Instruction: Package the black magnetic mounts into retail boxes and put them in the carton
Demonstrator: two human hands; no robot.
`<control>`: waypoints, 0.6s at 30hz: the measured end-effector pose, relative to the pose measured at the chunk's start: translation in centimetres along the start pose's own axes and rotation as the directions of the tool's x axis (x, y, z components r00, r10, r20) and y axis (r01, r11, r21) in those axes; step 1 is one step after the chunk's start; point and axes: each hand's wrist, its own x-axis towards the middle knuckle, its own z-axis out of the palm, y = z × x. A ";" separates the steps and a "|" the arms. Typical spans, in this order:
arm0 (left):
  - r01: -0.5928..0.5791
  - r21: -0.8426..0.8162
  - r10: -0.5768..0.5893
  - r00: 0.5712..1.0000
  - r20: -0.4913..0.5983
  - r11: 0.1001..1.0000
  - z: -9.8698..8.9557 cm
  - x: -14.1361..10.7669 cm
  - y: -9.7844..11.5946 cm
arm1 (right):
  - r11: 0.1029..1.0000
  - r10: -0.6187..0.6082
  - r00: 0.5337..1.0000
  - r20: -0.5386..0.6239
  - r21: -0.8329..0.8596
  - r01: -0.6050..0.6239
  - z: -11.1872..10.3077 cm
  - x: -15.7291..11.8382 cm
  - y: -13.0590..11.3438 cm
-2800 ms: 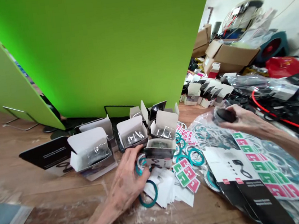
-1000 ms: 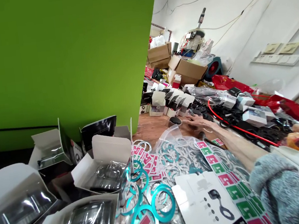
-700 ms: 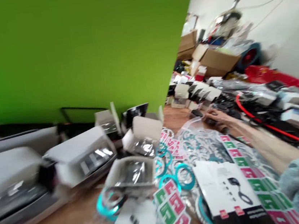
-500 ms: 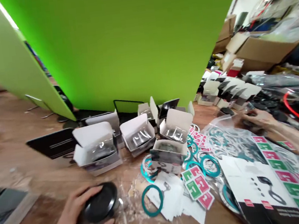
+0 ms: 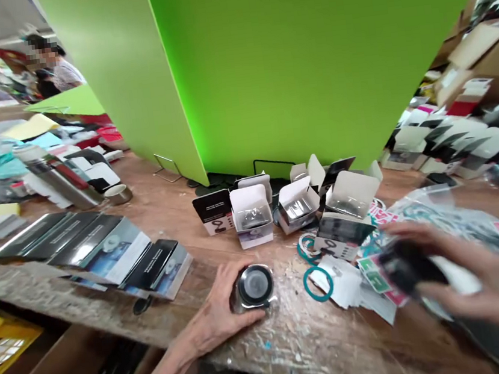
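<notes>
My left hand (image 5: 225,305) curls round a black disc with a grey centre (image 5: 256,284), wrapped in clear plastic, at the front of the wooden table. Over the stickers on the right, my right hand (image 5: 464,270) grips a black object (image 5: 411,264), blurred by motion, its kind unclear. Between the hands a teal ring (image 5: 318,283) lies beside white leaflets (image 5: 346,284). Pink and green sticker cards (image 5: 374,275) are partly behind the black object. Beyond stand small open boxes, one white-flapped box (image 5: 253,217) holding a plastic-wrapped piece.
A green divider (image 5: 284,67) rises behind the boxes. Closed black boxes (image 5: 102,244) line the table's left side, near a steel flask (image 5: 59,177). On the right are a plastic bag of rings (image 5: 434,207) and more open boxes (image 5: 467,148). People (image 5: 64,67) are far left.
The view has swung left. My right hand has come back from the pile at far right with a black object. My left hand still holds the disc, whose grey centre now faces up.
</notes>
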 end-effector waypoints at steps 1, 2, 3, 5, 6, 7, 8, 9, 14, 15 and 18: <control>0.004 0.008 -0.004 0.999 0.033 1.000 -0.7 -0.4 -0.1 | 0.998 -0.045 0.994 0.101 0.055 0.040 1.7 -0.2 -2.3; 0.012 0.011 -0.012 0.998 0.062 1.000 -1.3 -0.8 -0.2 | 0.989 -0.112 0.984 0.137 0.115 0.097 3.6 -0.3 -4.6; 0.018 0.005 -0.018 0.996 0.087 1.000 -1.9 -1.2 -0.3 | 0.980 -0.149 0.971 0.187 0.159 0.120 5.4 0.0 -6.9; 0.021 -0.025 -0.018 0.990 0.138 0.999 -2.6 -1.7 -0.7 | 0.966 -0.204 0.950 0.237 0.204 0.156 8.6 0.9 -10.7; 0.024 -0.040 -0.017 0.988 0.156 0.999 -2.9 -1.9 -0.9 | 0.964 -0.221 0.942 0.254 0.206 0.170 9.8 1.4 -12.1; 0.028 -0.052 -0.020 0.987 0.162 0.998 -3.0 -2.0 -1.1 | 0.962 -0.236 0.934 0.267 0.201 0.185 10.7 1.9 -13.1; 0.035 -0.063 -0.025 0.987 0.160 0.997 -3.1 -2.0 -1.3 | 0.961 -0.249 0.927 0.281 0.191 0.200 11.3 2.3 -13.7; 0.040 -0.076 -0.028 0.987 0.159 0.996 -3.1 -2.0 -1.6 | 0.961 -0.257 0.920 0.297 0.181 0.211 11.7 2.6 -14.0; -0.018 -0.146 0.031 0.995 0.092 0.989 -2.2 -1.9 -2.7 | 0.983 -0.160 0.972 0.172 0.118 0.141 11.5 2.3 -13.5; -0.025 -0.141 0.033 0.998 0.049 0.990 -1.8 -1.9 -2.8 | 0.993 -0.097 0.993 0.068 0.074 0.092 11.6 2.5 -13.3; -0.033 -0.112 0.022 0.995 -0.102 0.993 -0.5 -2.0 -3.2 | 0.983 0.111 0.976 -0.186 -0.124 -0.135 12.9 4.3 -13.3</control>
